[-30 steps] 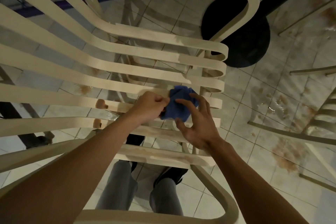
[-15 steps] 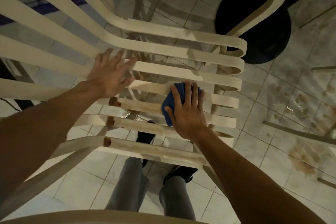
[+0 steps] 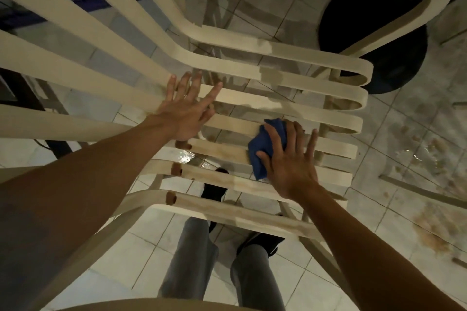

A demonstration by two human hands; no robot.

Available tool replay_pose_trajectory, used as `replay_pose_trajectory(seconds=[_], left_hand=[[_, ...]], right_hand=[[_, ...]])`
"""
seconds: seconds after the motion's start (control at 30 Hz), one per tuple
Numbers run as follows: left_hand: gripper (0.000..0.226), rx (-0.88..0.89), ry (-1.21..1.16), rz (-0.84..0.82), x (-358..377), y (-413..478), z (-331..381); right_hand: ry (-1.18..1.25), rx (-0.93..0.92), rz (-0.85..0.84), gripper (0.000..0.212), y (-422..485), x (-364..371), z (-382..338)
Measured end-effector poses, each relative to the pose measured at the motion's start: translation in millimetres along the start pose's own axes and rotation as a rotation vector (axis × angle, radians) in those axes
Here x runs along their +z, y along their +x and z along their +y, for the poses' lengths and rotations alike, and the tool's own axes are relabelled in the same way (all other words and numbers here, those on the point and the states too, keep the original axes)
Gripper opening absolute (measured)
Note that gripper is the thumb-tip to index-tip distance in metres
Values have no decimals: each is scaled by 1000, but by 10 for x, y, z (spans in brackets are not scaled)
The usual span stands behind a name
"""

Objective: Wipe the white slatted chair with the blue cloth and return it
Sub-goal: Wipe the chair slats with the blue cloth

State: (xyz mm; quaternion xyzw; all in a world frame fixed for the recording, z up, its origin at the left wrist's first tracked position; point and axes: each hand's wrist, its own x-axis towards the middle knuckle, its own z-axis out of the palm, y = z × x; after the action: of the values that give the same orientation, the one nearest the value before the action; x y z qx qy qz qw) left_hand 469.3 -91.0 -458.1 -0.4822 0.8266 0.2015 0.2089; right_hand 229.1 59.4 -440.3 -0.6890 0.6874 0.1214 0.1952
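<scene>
**Stained tile floor shows through chair as cloth is pressed flat to the seat**

Pale floor tiles (image 3: 141, 255), marked with brown blotches (image 3: 434, 232) off to the right of the right grip, show through the gaps of the white slatted chair (image 3: 290, 78), seen from above by the head camera. The right grip (image 3: 288, 166) is spread wide, fingers straight and fanned, and its palm presses the blue cloth (image 3: 260, 149) flat across the seat slats; no finger curls round the fabric. The cloth pokes out on the thumb side of that grip and just past its index finger, with the rest hidden under the palm. Further right of the grip, the slats end in rounded loops. Well apart to its left, the left grip (image 3: 184, 113) lies flat on the slats near the bend up into the backrest, fingers straight and splayed, holding nothing. Tan smears (image 3: 222, 154) mark the slats between the two grips. Below both grips, through the gaps, stand the person's legs in grey trousers (image 3: 192, 260) and dark shoes (image 3: 262, 241). Beyond the right grip's fingertips, a round black shape (image 3: 379, 33) sits on the floor behind a curved band of the chair.
</scene>
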Motion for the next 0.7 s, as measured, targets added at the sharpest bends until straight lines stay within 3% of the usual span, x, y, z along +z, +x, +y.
replay_pose_trajectory(seconds=[0.17,0.43,0.57,0.63,0.7], left_hand=[[62,1,2,1,-12,-14,13],[63,33,-123,-18,-119,-66,-14],[57,-41,-530,177,-179,-243,216],[51,-64,-726,324,-133,-402,487],[47,-40,-769,411,-40,-568,767]], right_hand=[[-2,70,1,64,73,9,-295],[48,-4,-11,65,298,47,-810],[329,-83,10,61,255,-122,-594],[524,-78,111,53,226,-232,-419],[499,-18,238,46,170,-288,-218]])
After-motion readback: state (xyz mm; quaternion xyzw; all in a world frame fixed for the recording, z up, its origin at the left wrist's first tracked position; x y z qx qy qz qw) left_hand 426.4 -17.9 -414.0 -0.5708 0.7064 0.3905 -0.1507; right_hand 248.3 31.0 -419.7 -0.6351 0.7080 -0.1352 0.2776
